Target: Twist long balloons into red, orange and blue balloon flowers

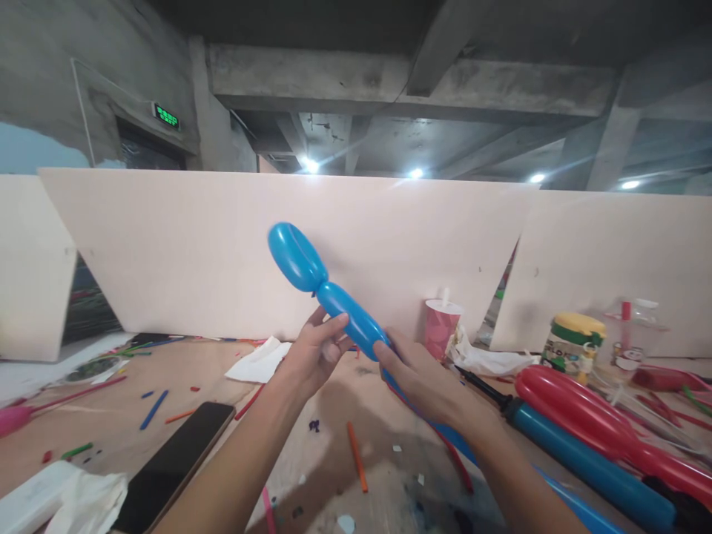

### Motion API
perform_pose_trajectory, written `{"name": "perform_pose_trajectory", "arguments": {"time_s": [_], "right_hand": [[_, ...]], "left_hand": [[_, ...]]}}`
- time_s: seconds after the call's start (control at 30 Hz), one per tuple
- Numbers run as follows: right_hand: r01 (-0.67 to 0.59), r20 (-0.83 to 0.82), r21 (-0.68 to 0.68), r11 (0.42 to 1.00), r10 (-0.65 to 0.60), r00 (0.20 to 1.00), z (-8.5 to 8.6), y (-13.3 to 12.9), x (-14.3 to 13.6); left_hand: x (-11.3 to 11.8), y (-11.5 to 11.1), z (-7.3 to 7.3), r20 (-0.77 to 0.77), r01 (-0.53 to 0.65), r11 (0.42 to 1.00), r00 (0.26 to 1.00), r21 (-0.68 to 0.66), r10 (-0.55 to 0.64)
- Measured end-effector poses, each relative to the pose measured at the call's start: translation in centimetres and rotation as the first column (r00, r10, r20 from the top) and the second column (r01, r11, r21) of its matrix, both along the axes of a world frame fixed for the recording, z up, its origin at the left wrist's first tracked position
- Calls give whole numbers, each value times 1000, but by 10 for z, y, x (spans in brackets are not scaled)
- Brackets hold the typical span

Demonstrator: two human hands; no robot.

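Head view — blue balloon (351, 317), littered table (328, 475), concrete ceiling (311, 22)

We see smooth, glossy rubber on the blue balloon (353, 320) and red balloon (578, 406), a shiny face on the phone (178, 460), and crumpled, matt paper in the tissue (92, 504). Our counter (311, 475) looks like dull wood, the panel (222, 245) smooth and matt, the beam (334, 74) rough concrete.

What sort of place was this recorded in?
Probably an unfinished indoor space, perhaps a basement or garage, used as a makeshift workshop: a bare concrete beam overhead, a lit green exit sign, and a work table scattered with small coloured pieces.
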State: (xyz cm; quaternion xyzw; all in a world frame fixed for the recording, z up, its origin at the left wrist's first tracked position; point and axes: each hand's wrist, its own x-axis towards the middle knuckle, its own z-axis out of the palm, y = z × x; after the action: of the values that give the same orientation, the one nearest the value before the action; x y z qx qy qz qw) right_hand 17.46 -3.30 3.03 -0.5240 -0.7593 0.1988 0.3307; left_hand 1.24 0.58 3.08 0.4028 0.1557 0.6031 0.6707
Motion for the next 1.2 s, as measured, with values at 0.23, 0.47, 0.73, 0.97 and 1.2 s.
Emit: {"name": "perform_pose_trajectory", "arguments": {"time_s": [0.23, 0.47, 0.73, 0.97, 1.2], "right_hand": [[18, 56, 104, 994, -24, 998, -7, 11, 6], [76, 12, 102, 992, -78, 997, -2, 18, 21], [-99, -269, -119, 988, 64, 961, 4, 11, 26], [-228, -531, -166, 960, 108, 840, 10, 8, 32], [-257, -703, -211, 943, 36, 710, 6, 8, 41]], "left_hand": [[-4, 11, -4, 63, -35, 999, 997, -31, 37], [-28, 28, -2, 73, -483, 846, 874, 224, 480], [-28, 2, 4, -281, -428, 650, 654, 627, 702], [-25, -6, 3, -593, 85, 683, 580, 726, 558], [-33, 0, 2, -652, 152, 789, 665, 595, 364]]}}
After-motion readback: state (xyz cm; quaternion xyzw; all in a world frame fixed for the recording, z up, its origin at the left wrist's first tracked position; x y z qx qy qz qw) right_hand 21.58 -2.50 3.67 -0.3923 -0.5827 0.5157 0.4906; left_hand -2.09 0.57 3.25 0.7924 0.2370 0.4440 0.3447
